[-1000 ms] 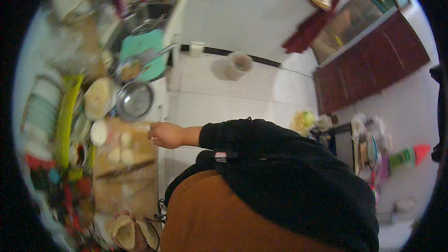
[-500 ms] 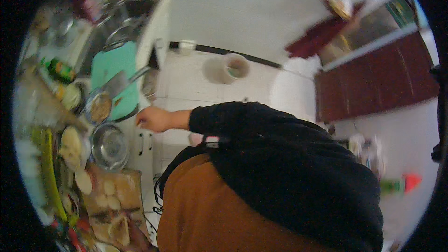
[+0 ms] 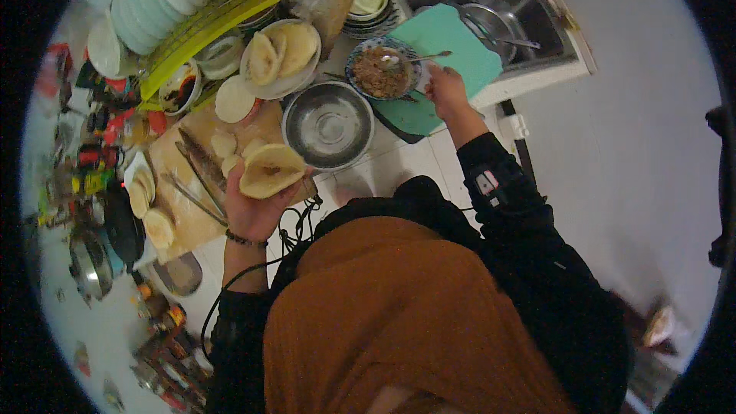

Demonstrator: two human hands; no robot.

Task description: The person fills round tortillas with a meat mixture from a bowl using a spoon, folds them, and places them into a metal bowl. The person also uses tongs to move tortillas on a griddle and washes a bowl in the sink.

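Observation:
My left hand point(image 3: 259, 213) is closed on a pale round flatbread point(image 3: 272, 172), split so that its pocket gapes upward. The hand is above a wooden board point(image 3: 170, 155). My right hand point(image 3: 449, 93) is closed around the handle of a cleaver point(image 3: 422, 77). Only a pale bit of its blade shows, beside a patterned bowl of chopped brown filling point(image 3: 380, 73). In that bowl lies a metal spoon point(image 3: 395, 60), its handle pointing right. Under the cleaver is a green cutting board point(image 3: 460, 38). An empty-looking metal basin point(image 3: 330, 124) stands between my hands.
More flatbreads point(image 3: 285, 52) fill a white bowl behind the basin. A rolling pin point(image 3: 201, 159) and thin sticks lie on the wooden board. A yellow-green dish rack point(image 3: 217, 31) is at the far left, and a sink point(image 3: 529, 23) at the far right.
My view has turned, bringing the counter in front of me. My right hand has moved from the counter edge onto the cleaver's handle. My left hand still holds the flatbread.

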